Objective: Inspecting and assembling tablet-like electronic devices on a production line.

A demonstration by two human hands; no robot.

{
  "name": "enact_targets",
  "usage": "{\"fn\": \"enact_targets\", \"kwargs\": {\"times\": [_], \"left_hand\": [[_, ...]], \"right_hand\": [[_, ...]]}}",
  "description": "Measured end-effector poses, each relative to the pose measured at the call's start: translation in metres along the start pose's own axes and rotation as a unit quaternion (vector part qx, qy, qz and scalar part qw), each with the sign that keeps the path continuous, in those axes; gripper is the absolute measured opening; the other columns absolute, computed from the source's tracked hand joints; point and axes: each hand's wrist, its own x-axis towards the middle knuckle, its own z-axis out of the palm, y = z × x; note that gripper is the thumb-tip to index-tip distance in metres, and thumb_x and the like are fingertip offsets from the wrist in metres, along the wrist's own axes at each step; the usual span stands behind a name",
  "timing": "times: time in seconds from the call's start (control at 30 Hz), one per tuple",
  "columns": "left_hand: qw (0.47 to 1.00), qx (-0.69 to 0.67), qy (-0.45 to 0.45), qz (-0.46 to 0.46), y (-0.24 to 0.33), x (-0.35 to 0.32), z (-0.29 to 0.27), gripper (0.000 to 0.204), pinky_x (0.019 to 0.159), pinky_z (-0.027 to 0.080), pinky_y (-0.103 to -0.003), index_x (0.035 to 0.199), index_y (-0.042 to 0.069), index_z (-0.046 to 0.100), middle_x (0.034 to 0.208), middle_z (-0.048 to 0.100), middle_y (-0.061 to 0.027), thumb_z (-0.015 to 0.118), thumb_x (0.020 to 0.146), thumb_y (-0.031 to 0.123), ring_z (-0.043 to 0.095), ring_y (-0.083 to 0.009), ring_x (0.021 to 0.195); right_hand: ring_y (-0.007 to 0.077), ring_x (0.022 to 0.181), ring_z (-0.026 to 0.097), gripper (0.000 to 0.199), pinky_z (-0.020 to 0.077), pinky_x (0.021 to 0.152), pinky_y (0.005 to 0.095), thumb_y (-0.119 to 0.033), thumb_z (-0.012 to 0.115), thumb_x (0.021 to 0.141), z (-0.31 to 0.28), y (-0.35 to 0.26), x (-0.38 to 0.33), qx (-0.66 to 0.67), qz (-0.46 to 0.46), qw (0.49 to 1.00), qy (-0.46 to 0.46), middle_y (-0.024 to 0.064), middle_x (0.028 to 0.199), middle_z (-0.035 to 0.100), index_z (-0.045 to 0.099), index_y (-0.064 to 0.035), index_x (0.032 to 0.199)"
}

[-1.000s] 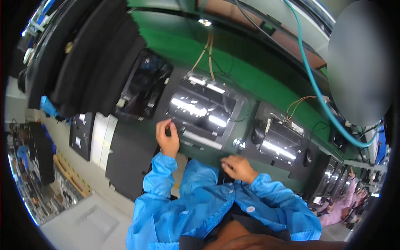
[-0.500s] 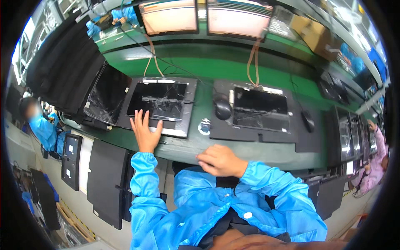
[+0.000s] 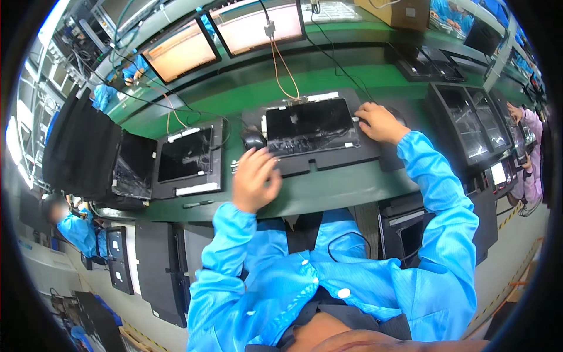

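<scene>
A dark flat display panel [image 3: 311, 126] with wrinkled clear film lies on a black foam pad [image 3: 340, 157] in front of me. At the panel's right edge is my right hand [image 3: 380, 123], its fingers bent and drawn together by a small white tab; what they pinch is hidden. My left hand [image 3: 255, 180], slightly blurred, hovers off the pad's front left corner with fingers and thumb apart, holding nothing. Just beyond it sits a black mouse [image 3: 254, 138]. To the left, a second display panel [image 3: 186, 154] rests on another pad.
Two monitors [image 3: 258, 26] stand behind the green bench [image 3: 346, 186]. Cables hang down to both panels. Black framed panels [image 3: 469, 120] stand at the right, and a black-draped box [image 3: 82, 144] at the left. A pen [image 3: 198, 204] lies near the front edge. Co-workers sit on both sides.
My view has turned to the right. My left hand has left the left panel for the right panel's near left corner. The right hand has gone from the bench front to that panel's right edge.
</scene>
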Motion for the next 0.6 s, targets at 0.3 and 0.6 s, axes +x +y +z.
{"fn": "enact_targets", "kwargs": {"times": [0.3,0.6], "left_hand": [[0.991,-0.060,-0.102,-0.056,0.016,0.069,0.110,0.079,0.113,0.029,-0.064,0.127,-0.001,0.061,0.130,0.051,-0.0246,0.083,0.069,0.049,0.044,-0.0443,0.130],[0.989,-0.119,0.075,-0.045,0.002,0.049,0.074,0.042,0.108,0.049,-0.048,0.127,-0.002,0.065,0.133,0.064,-0.0224,0.071,0.089,0.016,0.061,-0.0386,0.125]], "right_hand": [[0.0361,0.092,0.064,0.014,0.0529,0.078,0.0429,-0.013,0.070,0.087,-0.024,0.008,0.021,0.075,-0.053,0.992,-0.081,0.0153,0.097,0.060,0.067,-0.0023,0.095],[0.0201,0.110,0.060,0.037,0.0457,0.097,0.0334,-0.018,0.064,0.092,-0.102,-0.025,0.048,0.222,0.060,0.971,0.070,0.0108,0.120,0.064,0.063,0.0000,0.125]]}}
